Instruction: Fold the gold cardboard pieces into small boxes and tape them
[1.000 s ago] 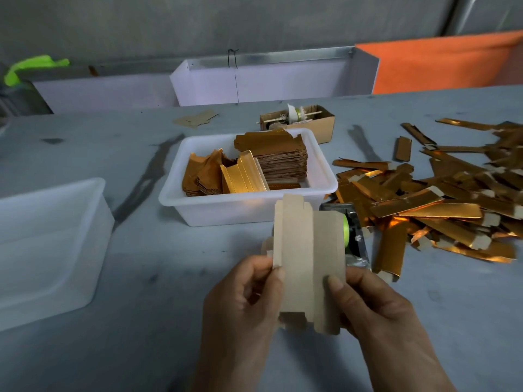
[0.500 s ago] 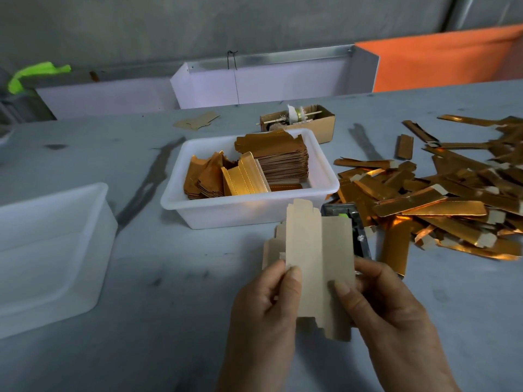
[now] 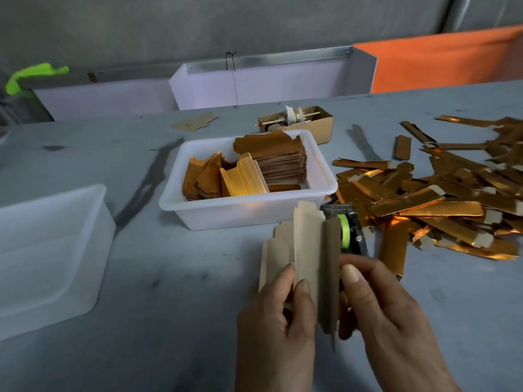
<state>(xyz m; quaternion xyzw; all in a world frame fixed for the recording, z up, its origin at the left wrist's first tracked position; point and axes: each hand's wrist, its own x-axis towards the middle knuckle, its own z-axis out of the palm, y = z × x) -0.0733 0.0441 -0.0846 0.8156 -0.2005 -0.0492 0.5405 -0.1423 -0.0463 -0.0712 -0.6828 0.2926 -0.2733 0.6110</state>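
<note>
Folding is the step in hand: both hands hold one cardboard piece upright above the near desk, its plain brown back towards the camera. The left hand pinches the middle panels between thumb and fingers; the right hand pinches the right-hand panel, which is bent round along its crease. So each grip is closed on the piece, neither spread.

As I judge it, the panels are only part-way round, so the next move calls for bringing the two long edges together into a tube, then reaching for tape.

A tape dispenser with a green roll stands on the desk just behind the piece, partly hidden by it. Beyond it a white tray holds stacked flat gold pieces. A heap of folded gold boxes spreads to the right, close beside the dispenser, and could crowd the reach. An empty-looking tub sits well apart at left.
</note>
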